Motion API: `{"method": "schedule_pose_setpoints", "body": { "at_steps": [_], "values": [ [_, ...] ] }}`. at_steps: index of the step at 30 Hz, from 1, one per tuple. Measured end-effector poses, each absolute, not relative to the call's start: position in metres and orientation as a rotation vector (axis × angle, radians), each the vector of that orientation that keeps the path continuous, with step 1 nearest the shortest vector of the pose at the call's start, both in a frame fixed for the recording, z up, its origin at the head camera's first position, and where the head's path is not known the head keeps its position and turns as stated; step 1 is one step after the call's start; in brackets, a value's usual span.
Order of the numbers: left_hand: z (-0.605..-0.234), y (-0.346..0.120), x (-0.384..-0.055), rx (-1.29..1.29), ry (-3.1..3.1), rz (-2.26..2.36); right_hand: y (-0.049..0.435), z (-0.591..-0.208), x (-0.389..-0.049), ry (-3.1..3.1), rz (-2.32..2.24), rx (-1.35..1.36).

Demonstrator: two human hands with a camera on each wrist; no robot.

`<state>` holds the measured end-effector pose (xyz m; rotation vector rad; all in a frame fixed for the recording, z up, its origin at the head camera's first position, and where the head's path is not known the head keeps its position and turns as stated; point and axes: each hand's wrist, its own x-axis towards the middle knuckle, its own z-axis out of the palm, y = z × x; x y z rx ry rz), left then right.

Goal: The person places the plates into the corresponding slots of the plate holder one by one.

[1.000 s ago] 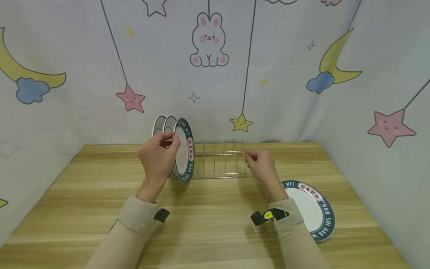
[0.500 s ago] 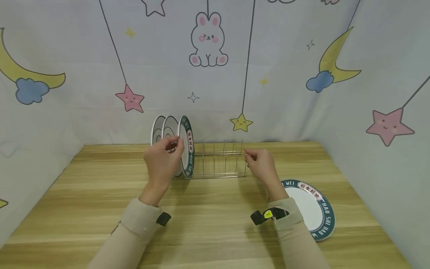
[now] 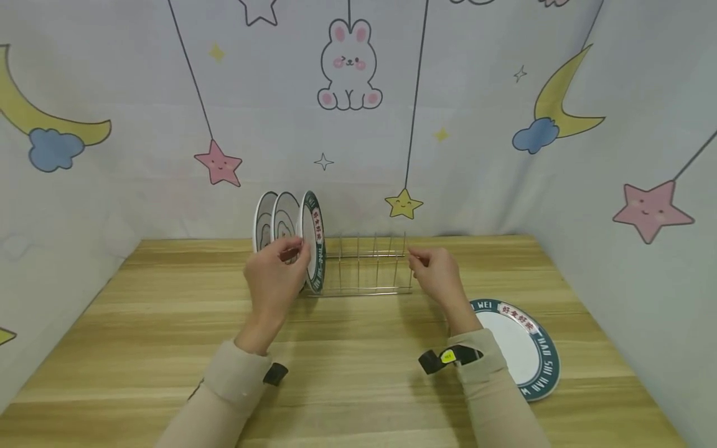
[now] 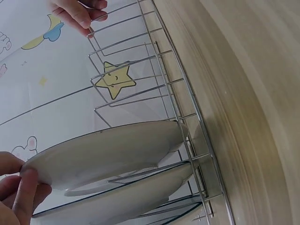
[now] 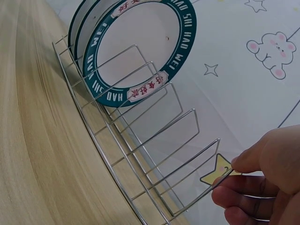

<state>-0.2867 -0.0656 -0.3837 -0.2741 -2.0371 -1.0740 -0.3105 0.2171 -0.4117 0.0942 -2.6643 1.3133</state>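
Observation:
My left hand (image 3: 276,274) pinches the rim of a white plate (image 4: 108,152) with a green lettered border, which stands on edge in the wire dish rack (image 3: 366,290). Two more plates (image 3: 264,214) stand upright to its left in the rack. At the rack's right end, my right hand (image 3: 438,274) pinches the end wire between thumb and fingers; the right wrist view shows this hand (image 5: 267,176) at the last loop. In the left wrist view the plate's lower edge sits down between the wires.
Another green-bordered plate (image 3: 518,348) lies flat on the wooden table (image 3: 358,373), partly behind the right forearm. A white cloth (image 3: 269,124) printed with stars, moons and a rabbit hangs behind and at both sides.
The held plate has shifted slightly right and turned more upright and edge-on, its lower edge settling in the rack. My left hand moved a little right and down with it. The right hand stayed still.

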Motion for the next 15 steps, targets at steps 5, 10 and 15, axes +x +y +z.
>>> {"method": "schedule_pose_setpoints", "body": {
  "at_steps": [5, 10, 15],
  "values": [
    [-0.386, -0.071, -0.281, -0.217, -2.073, -1.065, 0.218, -0.412, -0.311, -2.659, 1.319, 0.098],
    [-0.39, -0.074, -0.276, -0.222, -2.08, -1.031, 0.217, -0.413, -0.311, -2.658, 1.326, 0.101],
    [-0.394, -0.076, -0.27, -0.245, -2.091, -1.007, 0.216, -0.412, -0.311, -2.66, 1.308, 0.105]
  ]
}}
